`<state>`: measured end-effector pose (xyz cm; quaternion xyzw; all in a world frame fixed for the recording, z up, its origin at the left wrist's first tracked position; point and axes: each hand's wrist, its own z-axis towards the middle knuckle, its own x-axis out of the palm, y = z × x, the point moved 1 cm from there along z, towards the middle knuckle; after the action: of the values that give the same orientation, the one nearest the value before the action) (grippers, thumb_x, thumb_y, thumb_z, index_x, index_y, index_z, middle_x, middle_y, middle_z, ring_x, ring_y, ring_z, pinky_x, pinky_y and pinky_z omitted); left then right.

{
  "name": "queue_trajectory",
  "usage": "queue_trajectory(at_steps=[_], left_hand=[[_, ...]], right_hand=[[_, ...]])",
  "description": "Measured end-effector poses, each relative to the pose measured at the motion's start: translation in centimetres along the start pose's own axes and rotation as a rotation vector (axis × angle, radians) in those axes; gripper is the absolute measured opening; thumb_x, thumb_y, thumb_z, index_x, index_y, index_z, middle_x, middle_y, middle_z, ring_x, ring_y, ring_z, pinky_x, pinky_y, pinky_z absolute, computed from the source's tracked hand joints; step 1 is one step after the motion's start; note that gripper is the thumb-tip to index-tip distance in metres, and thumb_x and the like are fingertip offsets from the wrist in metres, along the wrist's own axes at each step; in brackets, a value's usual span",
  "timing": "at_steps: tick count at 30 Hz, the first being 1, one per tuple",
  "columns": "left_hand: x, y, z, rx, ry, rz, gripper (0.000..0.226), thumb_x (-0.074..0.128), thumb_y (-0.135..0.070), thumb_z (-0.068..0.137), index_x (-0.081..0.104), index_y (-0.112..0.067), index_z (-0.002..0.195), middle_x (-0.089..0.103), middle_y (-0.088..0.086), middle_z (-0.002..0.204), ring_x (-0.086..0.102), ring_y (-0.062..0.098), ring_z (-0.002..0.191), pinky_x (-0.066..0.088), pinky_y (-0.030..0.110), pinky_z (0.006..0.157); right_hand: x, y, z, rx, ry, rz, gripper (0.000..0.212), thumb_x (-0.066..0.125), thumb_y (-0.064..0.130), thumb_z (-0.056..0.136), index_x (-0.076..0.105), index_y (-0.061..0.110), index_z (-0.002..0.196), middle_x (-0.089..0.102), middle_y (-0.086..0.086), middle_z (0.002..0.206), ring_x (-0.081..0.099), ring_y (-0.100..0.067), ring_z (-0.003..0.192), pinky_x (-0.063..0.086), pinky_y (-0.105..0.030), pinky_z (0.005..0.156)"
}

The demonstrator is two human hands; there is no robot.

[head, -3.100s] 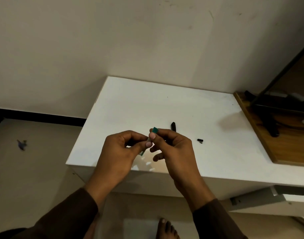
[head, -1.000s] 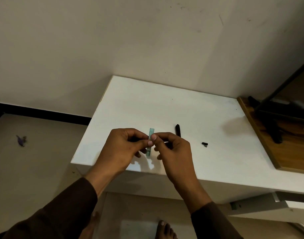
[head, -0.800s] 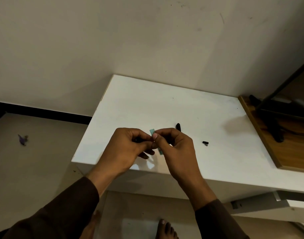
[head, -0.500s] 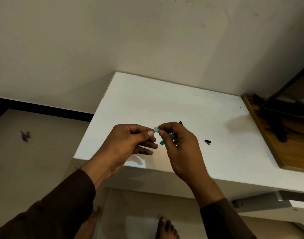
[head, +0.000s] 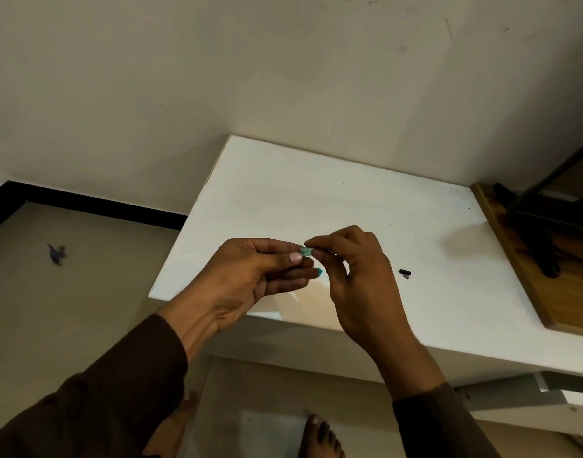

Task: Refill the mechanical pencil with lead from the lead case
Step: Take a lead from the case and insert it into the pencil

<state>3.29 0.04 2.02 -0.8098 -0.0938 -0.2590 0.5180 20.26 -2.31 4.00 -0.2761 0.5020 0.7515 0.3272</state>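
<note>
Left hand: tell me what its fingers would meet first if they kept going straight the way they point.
The left hand points right, toward the right hand. Its fingers already touch the pale green lead case; beyond it are the right hand's fingertips. Depth looks matched, not certain.

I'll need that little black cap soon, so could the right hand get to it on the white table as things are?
Probably yes, but not freely. The small black cap lies alone on the white table, just beyond the right hand, with nothing between. But that hand's fingers are pinching the green lead case, shared with the left hand.
</note>
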Motion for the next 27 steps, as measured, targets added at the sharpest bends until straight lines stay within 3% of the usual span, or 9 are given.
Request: queue_trajectory(at_steps=[12, 20, 27], left_hand=[[0.04, -0.06, -0.23, -0.033, 0.014, 0.060, 0.023, 0.076, -0.009, 0.071, 0.080, 0.001, 0.092, 0.080, 0.026, 0.096, 0.080, 0.036, 0.088, 0.065, 0.032, 0.069], [-0.04, -0.12, -0.31, -0.025, 0.038, 0.080, 0.020, 0.077, -0.009, 0.073, 0.082, -0.003, 0.091, 0.080, 0.025, 0.097, 0.080, 0.037, 0.091, 0.065, 0.033, 0.072], [-0.11, -0.15, -0.34, -0.035, 0.034, 0.083, 0.024, 0.077, -0.008, 0.073, 0.079, 0.000, 0.095, 0.079, 0.026, 0.099, 0.080, 0.037, 0.090, 0.065, 0.034, 0.071]], right_hand=[[-0.14, 0.04, -0.01, -0.055, -0.016, -0.043, 0.021, 0.065, 0.008, 0.097, 0.076, 0.019, 0.110, 0.065, 0.002, 0.096, 0.052, -0.016, 0.092, 0.040, -0.018, 0.072], [-0.26, 0.30, -0.07, -0.114, -0.040, -0.104, 0.026, 0.067, 0.000, 0.093, 0.076, 0.020, 0.108, 0.062, 0.001, 0.094, 0.053, -0.020, 0.090, 0.049, -0.038, 0.071], [-0.38, 0.48, -0.06, -0.148, -0.033, -0.185, 0.031, 0.069, -0.004, 0.089, 0.077, 0.019, 0.109, 0.063, -0.001, 0.094, 0.053, -0.021, 0.089, 0.047, -0.037, 0.070]])
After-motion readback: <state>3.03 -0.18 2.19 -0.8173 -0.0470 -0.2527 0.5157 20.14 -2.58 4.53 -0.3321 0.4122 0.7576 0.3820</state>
